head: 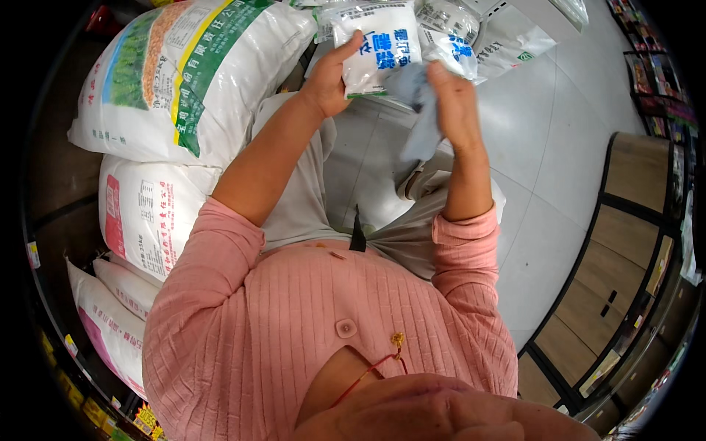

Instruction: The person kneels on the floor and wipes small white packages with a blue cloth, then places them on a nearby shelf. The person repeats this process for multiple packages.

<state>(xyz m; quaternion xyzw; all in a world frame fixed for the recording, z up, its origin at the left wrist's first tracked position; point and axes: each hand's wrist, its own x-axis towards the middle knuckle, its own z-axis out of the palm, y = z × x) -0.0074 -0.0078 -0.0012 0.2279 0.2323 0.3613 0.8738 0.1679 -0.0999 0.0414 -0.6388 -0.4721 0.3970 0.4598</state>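
Observation:
In my left hand (pixel 331 74) is a white plastic packet (pixel 380 47) with blue printing, its thumb lying over the near face. My right hand (pixel 455 102) grips a grey-blue cloth (pixel 420 118), part of which is blurred against the packet's lower right corner while the rest hangs down. Just beyond the right hand lies another white packet (pixel 455 52) with blue print. A clear-wrapped packet (pixel 449 19) and a larger white bag (pixel 510 38) with a green mark sit behind it.
Large woven sacks, a green-and-yellow printed one (pixel 220 71) above a red-printed one (pixel 149 209), are stacked at my left. Grey floor tiles (pixel 529 165) spread to the right, up to wood-panelled shelving (pixel 618 259). More goods (pixel 656 82) stand on racks at the far right.

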